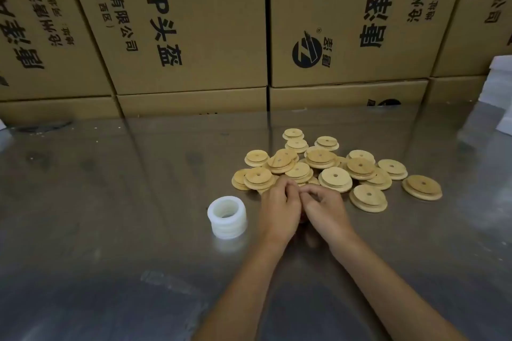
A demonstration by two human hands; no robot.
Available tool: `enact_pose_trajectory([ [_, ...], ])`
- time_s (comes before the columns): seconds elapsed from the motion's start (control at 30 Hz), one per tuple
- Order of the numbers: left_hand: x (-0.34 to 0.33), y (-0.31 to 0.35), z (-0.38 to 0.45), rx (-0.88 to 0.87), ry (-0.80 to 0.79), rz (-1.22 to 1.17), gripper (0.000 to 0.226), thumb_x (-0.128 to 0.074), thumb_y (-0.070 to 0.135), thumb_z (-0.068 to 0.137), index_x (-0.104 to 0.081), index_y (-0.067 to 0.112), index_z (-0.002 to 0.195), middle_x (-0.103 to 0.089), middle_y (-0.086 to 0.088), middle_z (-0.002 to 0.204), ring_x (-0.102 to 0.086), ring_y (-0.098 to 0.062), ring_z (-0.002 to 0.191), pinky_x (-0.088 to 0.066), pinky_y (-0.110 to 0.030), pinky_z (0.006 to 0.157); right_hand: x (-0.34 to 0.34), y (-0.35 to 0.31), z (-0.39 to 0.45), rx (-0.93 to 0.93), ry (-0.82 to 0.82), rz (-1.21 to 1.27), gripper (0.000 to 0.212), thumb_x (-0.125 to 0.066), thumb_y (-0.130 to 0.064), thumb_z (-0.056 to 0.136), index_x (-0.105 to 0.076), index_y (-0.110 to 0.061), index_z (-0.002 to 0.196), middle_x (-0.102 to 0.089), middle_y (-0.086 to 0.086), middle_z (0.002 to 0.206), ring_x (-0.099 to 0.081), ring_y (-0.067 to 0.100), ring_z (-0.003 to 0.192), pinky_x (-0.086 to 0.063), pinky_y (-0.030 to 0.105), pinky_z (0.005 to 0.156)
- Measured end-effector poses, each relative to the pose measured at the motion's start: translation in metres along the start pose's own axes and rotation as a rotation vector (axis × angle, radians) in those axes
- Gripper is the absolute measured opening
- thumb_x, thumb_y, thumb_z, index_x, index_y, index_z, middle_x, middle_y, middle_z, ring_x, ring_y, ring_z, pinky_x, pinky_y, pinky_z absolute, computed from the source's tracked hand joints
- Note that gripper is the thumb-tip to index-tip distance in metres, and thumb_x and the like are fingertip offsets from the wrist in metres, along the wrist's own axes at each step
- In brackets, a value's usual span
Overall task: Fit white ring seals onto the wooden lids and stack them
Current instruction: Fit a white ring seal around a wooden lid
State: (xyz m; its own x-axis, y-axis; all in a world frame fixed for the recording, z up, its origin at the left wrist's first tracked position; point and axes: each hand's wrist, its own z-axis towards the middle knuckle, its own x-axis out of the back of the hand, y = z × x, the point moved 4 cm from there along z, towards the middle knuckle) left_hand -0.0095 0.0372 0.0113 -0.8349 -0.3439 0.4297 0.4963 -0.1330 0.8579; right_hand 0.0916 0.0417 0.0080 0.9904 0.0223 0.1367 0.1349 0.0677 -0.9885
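We judge ourselves at the start of a fitting round: our left hand point(279, 205) and right hand point(322, 206) meet at the near edge of the wooden lids point(332, 169) heaped on the table point(110, 202), while the stack of white ring seals point(227, 216) stands just beside the left hand. Both sets of fingers curl inward, knuckles up, wrists low; whether they pinch a lid or seal we cannot tell. Next we likely need one lid lifted clear and a seal stretched around it.

About nineteen lids point(335, 175) lie loose in a heap, one stack of seals point(227, 216), two hands, six boxes point(191, 22) behind.
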Motion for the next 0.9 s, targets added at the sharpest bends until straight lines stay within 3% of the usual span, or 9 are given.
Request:
enact_pose_trajectory([
  [0.1, 0.005, 0.000, 0.000, -0.059, 0.062, 0.023, 0.017, -0.047, 0.007, 0.090, -0.060, 0.017, 0.089, -0.064, 0.008, 0.091, -0.056, -0.009, 0.085, -0.038, -0.011, 0.063, 0.011, -0.001, 0.004, 0.130, 0.155, -0.147, 0.025, -0.055, 0.001, 0.089, -0.073, -0.015, 0.084, -0.071, -0.007, 0.075, -0.066, 0.008, 0.072, -0.053, 0.025, 0.068],
  [0.17, 0.007, -0.001, 0.001, -0.115, 0.093, 0.061, 0.017, -0.048, 0.005, 0.088, -0.059, 0.016, 0.093, -0.059, 0.007, 0.098, -0.050, -0.009, 0.095, -0.037, -0.015, 0.074, 0.014, -0.007, 0.003, 0.371, 0.246, -0.438, 0.023, -0.058, 0.000, 0.084, -0.071, -0.016, 0.096, -0.068, -0.008, 0.096, -0.059, 0.016, 0.096, -0.046, 0.027, 0.085],
  [0.23, 0.005, 0.000, 0.003, -0.165, 0.111, 0.152, 0.020, -0.048, 0.003, 0.085, -0.058, 0.015, 0.098, -0.054, 0.006, 0.102, -0.043, -0.010, 0.098, -0.032, -0.018, 0.082, 0.015, -0.006, 0.007, 0.499, 0.270, -0.661, 0.036, -0.061, -0.007, 0.082, -0.067, -0.018, 0.116, -0.061, -0.005, 0.121, -0.047, 0.019, 0.118, -0.036, 0.030, 0.097],
  [0.33, 0.004, 0.002, 0.003, -0.201, 0.123, 0.253, 0.026, -0.049, 0.003, 0.082, -0.057, 0.016, 0.103, -0.052, 0.005, 0.106, -0.038, -0.011, 0.098, -0.033, -0.023, 0.088, 0.011, 0.004, 0.016, 0.403, 0.135, -0.899, 0.053, -0.053, -0.032, 0.093, -0.045, -0.024, 0.145, -0.031, -0.001, 0.158, -0.016, 0.020, 0.149, -0.017, 0.041, 0.116],
  [0.4, 0.004, 0.002, 0.003, -0.213, 0.126, 0.300, 0.031, -0.050, 0.005, 0.081, -0.059, 0.017, 0.108, -0.054, 0.004, 0.111, -0.041, -0.015, 0.104, -0.037, -0.030, 0.093, 0.007, 0.012, 0.020, 0.363, 0.051, -0.998, 0.059, -0.043, -0.043, 0.096, -0.032, -0.026, 0.152, -0.013, -0.001, 0.166, 0.001, 0.020, 0.153, -0.006, 0.043, 0.120],
  [0.5, 0.002, 0.003, 0.002, -0.251, 0.092, 0.366, 0.042, -0.049, 0.007, 0.084, -0.060, 0.014, 0.124, -0.054, 0.002, 0.132, -0.042, -0.018, 0.123, -0.034, -0.034, 0.106, 0.007, 0.013, 0.019, 0.363, 0.049, -1.003, 0.055, -0.042, -0.045, 0.095, -0.036, -0.027, 0.147, -0.013, -0.001, 0.166, 0.003, 0.020, 0.153, -0.001, 0.045, 0.121],
  [0.63, -0.002, 0.004, 0.000, -0.276, 0.000, 0.390, 0.047, -0.046, 0.010, 0.088, -0.056, 0.013, 0.133, -0.045, 0.000, 0.147, -0.031, -0.015, 0.138, -0.023, -0.031, 0.116, 0.013, 0.010, 0.017, 0.341, 0.114, -0.930, 0.040, -0.050, -0.042, 0.095, -0.048, -0.029, 0.132, -0.030, -0.005, 0.158, -0.007, 0.020, 0.152, -0.004, 0.046, 0.122],
  [0.77, -0.001, 0.004, -0.001, -0.277, -0.001, 0.368, 0.038, -0.047, 0.010, 0.089, -0.064, 0.017, 0.122, -0.052, 0.005, 0.137, -0.036, -0.011, 0.132, -0.024, -0.026, 0.112, 0.015, 0.006, 0.013, 0.382, 0.164, -0.829, 0.026, -0.058, -0.036, 0.092, -0.054, -0.024, 0.114, -0.053, -0.008, 0.131, -0.024, 0.020, 0.144, -0.014, 0.040, 0.120],
  [0.9, 0.001, 0.005, -0.003, -0.248, 0.005, 0.281, 0.025, -0.050, 0.010, 0.088, -0.066, 0.018, 0.105, -0.059, 0.008, 0.114, -0.044, -0.011, 0.111, -0.034, -0.028, 0.101, 0.014, 0.004, 0.011, 0.379, 0.150, -0.695, 0.016, -0.062, -0.028, 0.092, -0.052, -0.020, 0.101, -0.059, -0.007, 0.109, -0.037, 0.021, 0.135, -0.025, 0.034, 0.114],
])
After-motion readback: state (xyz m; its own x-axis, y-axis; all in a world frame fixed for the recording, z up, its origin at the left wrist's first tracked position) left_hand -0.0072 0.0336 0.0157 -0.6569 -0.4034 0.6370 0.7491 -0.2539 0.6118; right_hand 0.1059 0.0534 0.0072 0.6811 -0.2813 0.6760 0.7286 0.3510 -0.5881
